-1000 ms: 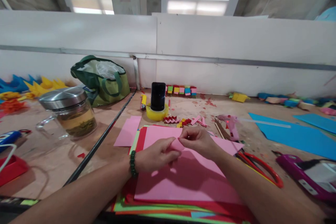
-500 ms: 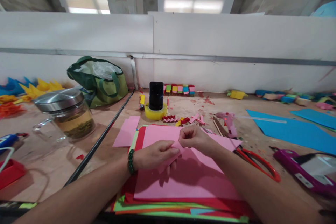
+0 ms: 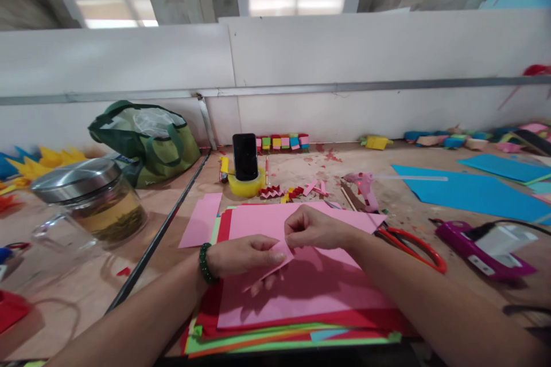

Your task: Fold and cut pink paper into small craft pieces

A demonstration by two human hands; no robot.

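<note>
In front of me my left hand (image 3: 247, 257), with a green bead bracelet (image 3: 207, 264) at the wrist, is closed on a small piece of pink paper (image 3: 284, 253), thumb on top and fingers beneath. My right hand (image 3: 310, 227) pinches the upper end of the same piece between thumb and fingertips. Both hands are just above a large pink paper sheet (image 3: 327, 298), which tops a pile of red, green and orange sheets. Narrower pink sheets (image 3: 201, 219) lie left of the pile. Orange-handled scissors (image 3: 415, 249) rest at its right, their blades mostly hidden.
A pink glue gun (image 3: 365, 188) and a purple power strip (image 3: 477, 255) are on the right, near blue paper (image 3: 451, 192). Behind the pile, a phone (image 3: 245, 156) leans on a yellow tape roll (image 3: 246, 184). A glass tea mug (image 3: 107, 206) and green bag (image 3: 172, 152) stand left.
The view has shifted to the right. The small pink paper has turned in my hands, its lower edge now showing below my left thumb. Both hands keep hold of it.
</note>
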